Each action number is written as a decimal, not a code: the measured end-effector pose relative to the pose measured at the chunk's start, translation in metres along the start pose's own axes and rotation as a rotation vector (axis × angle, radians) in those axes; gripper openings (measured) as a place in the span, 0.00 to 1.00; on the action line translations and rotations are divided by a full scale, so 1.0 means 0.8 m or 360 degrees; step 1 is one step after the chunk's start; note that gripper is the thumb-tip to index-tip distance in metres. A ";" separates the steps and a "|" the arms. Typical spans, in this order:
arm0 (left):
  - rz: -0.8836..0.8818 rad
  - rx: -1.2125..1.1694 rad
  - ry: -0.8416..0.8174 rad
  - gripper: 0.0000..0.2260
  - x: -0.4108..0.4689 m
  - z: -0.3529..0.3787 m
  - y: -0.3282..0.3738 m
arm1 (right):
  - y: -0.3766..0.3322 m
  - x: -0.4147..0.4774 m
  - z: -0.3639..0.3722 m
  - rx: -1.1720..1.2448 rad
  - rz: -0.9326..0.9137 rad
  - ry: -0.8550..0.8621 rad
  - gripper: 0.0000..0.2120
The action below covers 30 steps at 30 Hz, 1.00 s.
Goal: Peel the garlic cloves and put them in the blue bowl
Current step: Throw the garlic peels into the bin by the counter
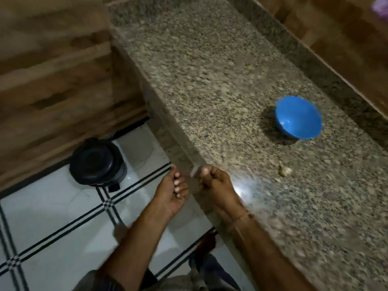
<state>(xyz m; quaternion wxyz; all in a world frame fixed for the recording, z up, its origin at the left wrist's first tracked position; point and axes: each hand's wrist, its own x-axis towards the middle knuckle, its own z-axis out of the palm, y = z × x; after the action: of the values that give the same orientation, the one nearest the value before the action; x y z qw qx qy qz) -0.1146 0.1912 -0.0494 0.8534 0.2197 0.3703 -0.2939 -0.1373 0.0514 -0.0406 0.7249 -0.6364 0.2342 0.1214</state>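
Note:
The blue bowl [298, 117] stands on the granite counter [210, 80] at the right, with a tiny pale bit inside. A piece of garlic [285, 170] in its papery skin lies on the counter nearer to me, below the bowl. My left hand [174, 190] hovers just off the counter's front edge, over the floor, fingers curled inward. My right hand [216, 181] is over the counter edge beside it, also curled. A faint pale blur sits between the two hands. The frame is too smeared to tell what either hand holds.
A black lidded bin [97, 162] stands on the white tiled floor [52, 217] left of the counter, against a wood-panelled wall [52, 80]. Wood panelling also runs behind the counter at the right.

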 end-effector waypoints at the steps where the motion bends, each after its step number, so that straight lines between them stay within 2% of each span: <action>1: 0.0034 -0.0030 0.0019 0.22 -0.009 -0.021 0.027 | 0.003 0.002 0.041 0.0086 0.0065 -0.0065 0.12; 4: 0.0151 -0.0087 0.0070 0.22 -0.039 -0.093 0.119 | 0.018 0.011 0.167 0.0255 0.0258 -0.0196 0.12; 7: 0.0289 -0.0156 0.0125 0.20 -0.070 -0.174 0.209 | 0.033 0.019 0.285 0.0261 0.0398 -0.0317 0.13; 12: 0.0388 -0.0193 0.0238 0.20 -0.097 -0.273 0.324 | 0.050 0.038 0.424 0.0252 0.0485 -0.0417 0.13; 15: 0.0411 -0.0213 0.0292 0.20 -0.097 -0.310 0.373 | 0.065 0.060 0.474 0.0248 0.0530 -0.0457 0.14; 22: 0.0430 -0.0284 0.0406 0.21 -0.071 -0.372 0.459 | 0.118 0.145 0.557 0.0206 0.0788 -0.0447 0.07; 28: 0.0163 -0.0421 0.0666 0.21 0.062 -0.489 0.489 | 0.240 0.247 0.586 0.0071 0.1096 -0.0546 0.14; 30: 0.0065 -0.0465 0.0731 0.20 0.121 -0.526 0.489 | 0.297 0.289 0.594 0.0088 0.1180 -0.0479 0.16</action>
<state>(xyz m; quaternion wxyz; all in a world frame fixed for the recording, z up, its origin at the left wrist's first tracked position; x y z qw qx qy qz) -0.0126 0.6939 -0.3263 0.7754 0.1626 0.5882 -0.1625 0.0373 0.5269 -0.3220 0.6750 -0.4642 0.3424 0.4601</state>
